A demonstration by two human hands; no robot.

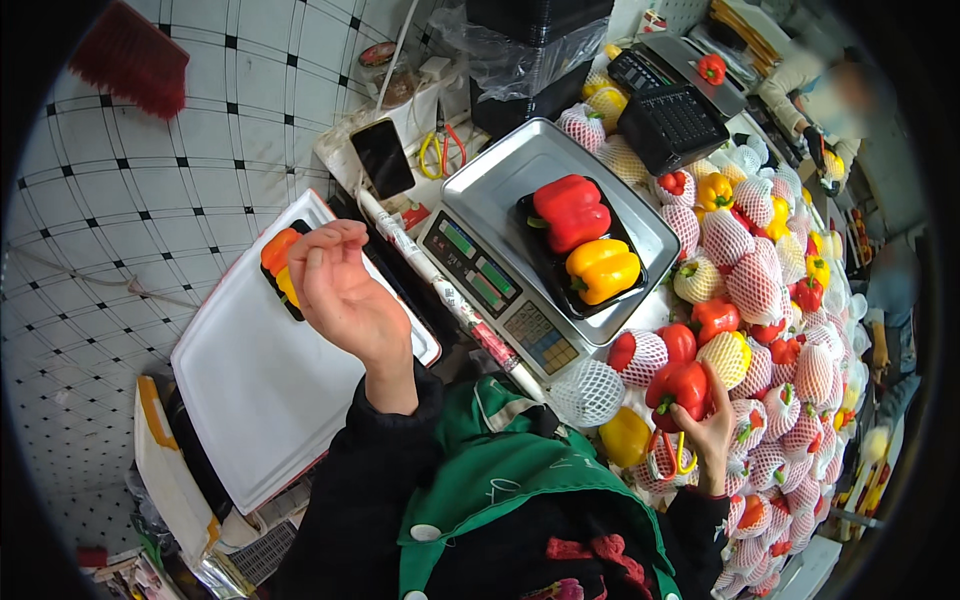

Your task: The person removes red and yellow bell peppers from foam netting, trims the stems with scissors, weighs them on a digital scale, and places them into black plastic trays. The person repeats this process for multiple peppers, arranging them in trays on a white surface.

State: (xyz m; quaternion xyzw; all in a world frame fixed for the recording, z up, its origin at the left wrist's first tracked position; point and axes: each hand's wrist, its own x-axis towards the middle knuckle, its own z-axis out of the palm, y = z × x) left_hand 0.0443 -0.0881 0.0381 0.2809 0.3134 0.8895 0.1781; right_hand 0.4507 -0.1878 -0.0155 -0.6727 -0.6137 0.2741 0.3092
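My right hand (711,430) grips a red bell pepper (677,388) at the edge of a heap of peppers, many in foam net sleeves (755,285). My left hand (345,295) is raised over a white tray-like board (270,400), palm turned up and fingers loosely bent, with nothing seen in it. Partly hidden behind that hand, a small black tray holds an orange pepper (277,250) and a yellow one. On the steel pan of a scale (480,185), a black tray (523,207) carries a red pepper (571,213) and a yellow pepper (603,271).
A printed film roll (450,300) lies between the board and scale. Beyond it are a phone (382,158) and yellow-and-red-handled scissors (440,155). Stacked black trays (535,60) stand at the back. Beside my right hand sits a loose yellow pepper (625,437). Another person (820,105) works at far right.
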